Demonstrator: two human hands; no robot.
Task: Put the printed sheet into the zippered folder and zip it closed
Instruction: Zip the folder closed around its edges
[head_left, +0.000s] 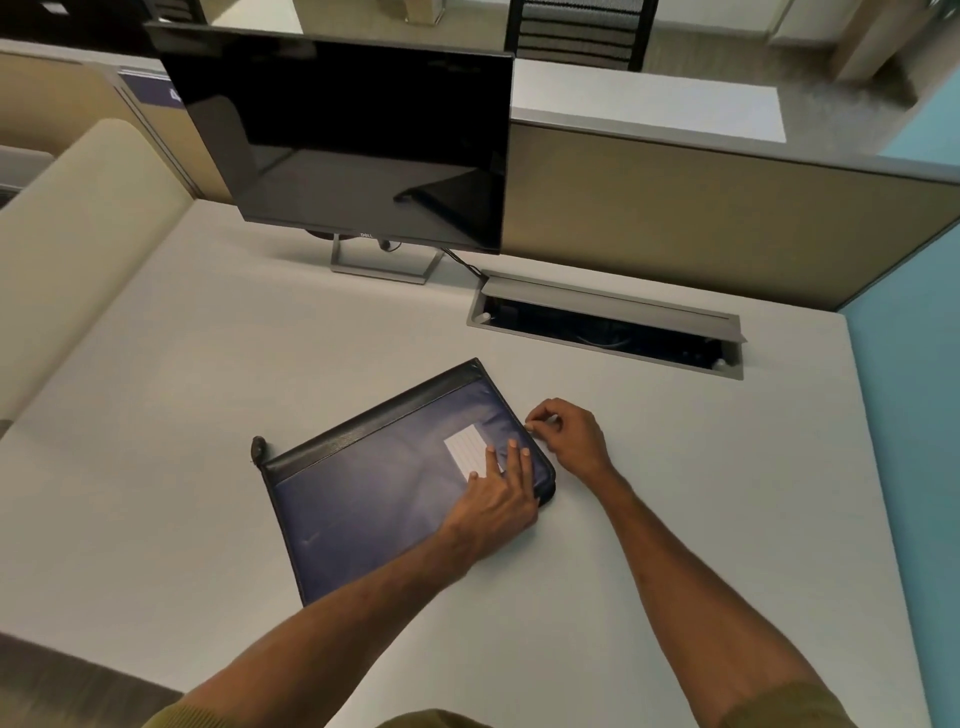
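Done: sheet unseen, likely inside navy black-trimmed zippered folder (374, 499).
Left hand (498, 499): flat, pressing folder.
Right hand (571, 436): pinching zipper pull (530, 427).
Remaining: zipping.

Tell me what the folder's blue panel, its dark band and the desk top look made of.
Blue panel: soft vinyl or coated fabric, going by its dull sheen and shallow wrinkles. Dark band: probably faux leather; matte black, smoother than the panel. Desk top: likely laminate; pale, even, matte, no grain.
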